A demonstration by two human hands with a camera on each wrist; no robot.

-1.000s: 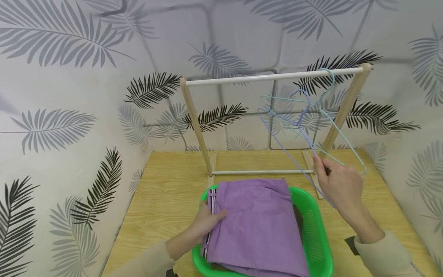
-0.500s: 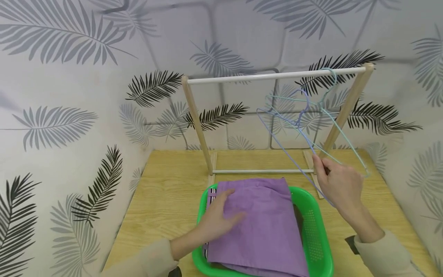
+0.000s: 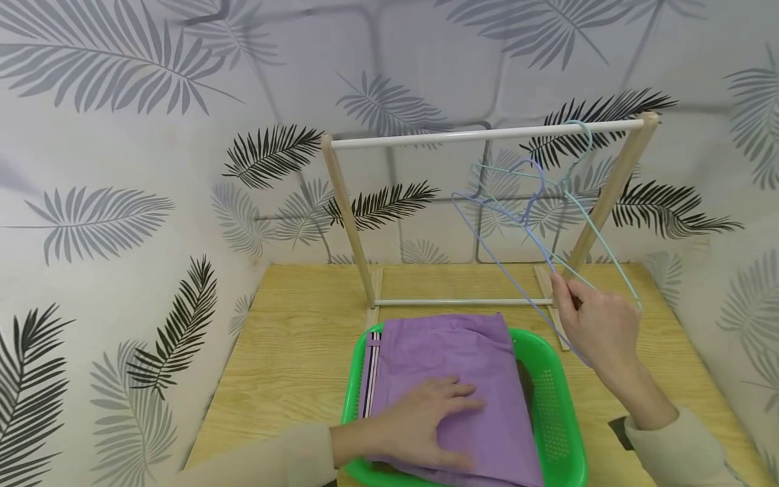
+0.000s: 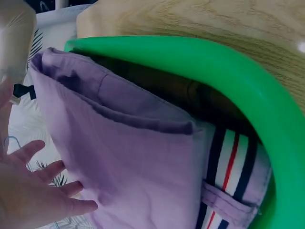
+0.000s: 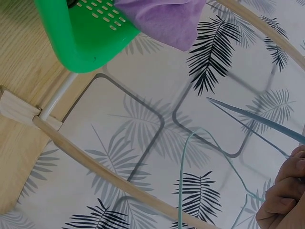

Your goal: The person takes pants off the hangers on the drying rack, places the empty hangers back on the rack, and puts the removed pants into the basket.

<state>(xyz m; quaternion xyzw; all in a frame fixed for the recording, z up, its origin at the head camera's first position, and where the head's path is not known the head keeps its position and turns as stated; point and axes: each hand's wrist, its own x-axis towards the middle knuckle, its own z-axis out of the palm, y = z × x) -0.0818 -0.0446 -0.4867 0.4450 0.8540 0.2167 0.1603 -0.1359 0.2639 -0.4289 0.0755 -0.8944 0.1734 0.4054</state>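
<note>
In the head view, my left hand is spread with fingers apart over a folded purple garment; firm contact is hard to judge. The garment has a navy, white and red striped band along its left side and lies in a green plastic basket. My right hand grips a periwinkle clothes hanger by one side, holding it up with its hook uppermost, right of and beyond the basket. In the right wrist view, curled fingers show around the hanger's end.
Behind the basket stands a small wooden rack with a white top rail. A teal hanger hangs near the rail's right end, behind the held hanger. Leaf-patterned walls border the wooden table at the back and sides.
My left hand has let go of the garment's left striped edge and moved right and toward me across its front. The right hand keeps its hold; the teal hanger has swung slightly.
</note>
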